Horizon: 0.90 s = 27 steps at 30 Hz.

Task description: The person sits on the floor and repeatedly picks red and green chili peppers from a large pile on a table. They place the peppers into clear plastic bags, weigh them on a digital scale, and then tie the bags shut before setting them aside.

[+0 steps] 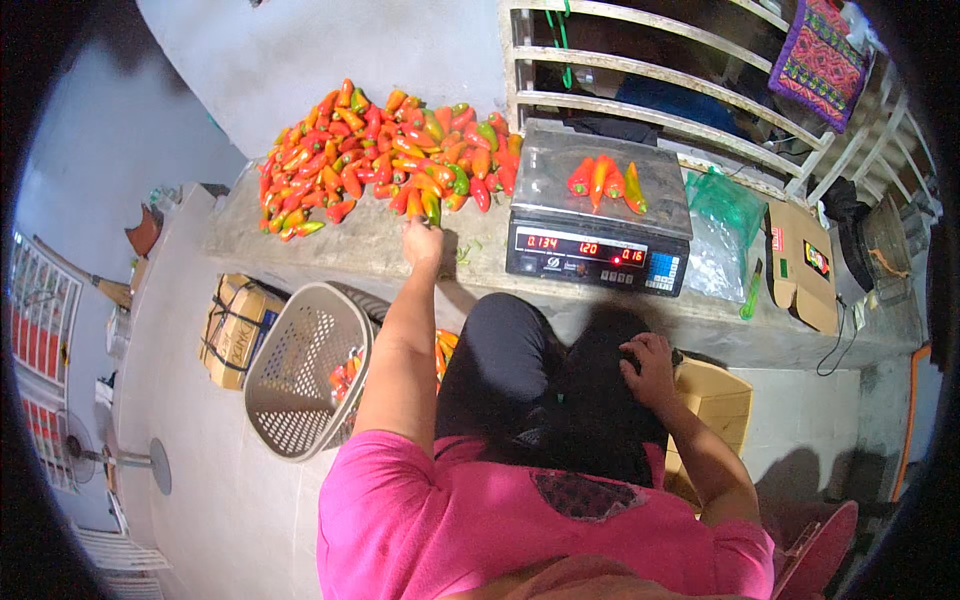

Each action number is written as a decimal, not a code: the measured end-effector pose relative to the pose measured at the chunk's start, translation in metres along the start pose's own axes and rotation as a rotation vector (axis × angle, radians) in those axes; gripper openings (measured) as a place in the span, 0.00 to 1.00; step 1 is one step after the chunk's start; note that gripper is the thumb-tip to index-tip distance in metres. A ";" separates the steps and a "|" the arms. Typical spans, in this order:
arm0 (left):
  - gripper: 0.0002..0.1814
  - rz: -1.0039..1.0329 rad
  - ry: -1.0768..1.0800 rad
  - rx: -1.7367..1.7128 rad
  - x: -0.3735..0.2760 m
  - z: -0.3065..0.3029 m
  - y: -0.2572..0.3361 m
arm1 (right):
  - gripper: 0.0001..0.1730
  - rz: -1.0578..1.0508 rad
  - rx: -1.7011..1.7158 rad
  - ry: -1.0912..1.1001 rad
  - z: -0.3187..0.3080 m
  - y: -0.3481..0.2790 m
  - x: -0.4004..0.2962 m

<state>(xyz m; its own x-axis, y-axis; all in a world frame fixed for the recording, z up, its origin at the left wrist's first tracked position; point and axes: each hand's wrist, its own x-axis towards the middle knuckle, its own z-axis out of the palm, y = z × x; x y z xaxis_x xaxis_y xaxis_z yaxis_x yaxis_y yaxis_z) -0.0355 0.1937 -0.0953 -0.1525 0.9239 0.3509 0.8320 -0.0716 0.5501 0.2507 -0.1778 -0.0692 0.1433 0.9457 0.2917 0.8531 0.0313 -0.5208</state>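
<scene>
A heap of red, orange and green peppers (pixel 390 150) covers the left part of a concrete ledge (pixel 337 247). At its front edge is my left hand (pixel 423 241), its fingers at an orange pepper and a green-yellow one; whether they grip them is not clear. A digital scale (pixel 600 180) with a lit red display stands right of the heap, and a few peppers (pixel 607 180) lie on its metal plate. My right hand (pixel 649 367) rests over my right knee, fingers slightly curled, with no pepper in it.
Below the ledge at left stand a plastic basket (pixel 300 375) with some peppers inside and a tied cardboard box (pixel 240 330). Right of the scale lie plastic bags (pixel 720 232), a green cutter knife (pixel 751 289) and flattened cardboard (pixel 802 270). An open carton (pixel 712 405) stands beside my right leg.
</scene>
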 end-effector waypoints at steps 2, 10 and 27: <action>0.15 0.140 -0.074 0.091 -0.007 -0.003 0.042 | 0.16 0.030 -0.005 -0.011 -0.003 0.007 -0.002; 0.15 0.782 -0.306 0.533 0.009 0.034 0.099 | 0.17 0.050 -0.022 -0.050 -0.001 0.012 0.000; 0.12 0.186 -0.160 -0.427 0.046 0.057 0.053 | 0.17 0.091 0.031 -0.072 -0.008 0.008 0.007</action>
<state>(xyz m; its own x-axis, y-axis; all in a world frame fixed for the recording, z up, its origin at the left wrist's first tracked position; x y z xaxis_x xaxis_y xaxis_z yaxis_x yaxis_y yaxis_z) 0.0315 0.2539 -0.0932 0.0896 0.9245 0.3706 0.5392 -0.3579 0.7623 0.2620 -0.1739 -0.0651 0.1823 0.9658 0.1842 0.8220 -0.0469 -0.5676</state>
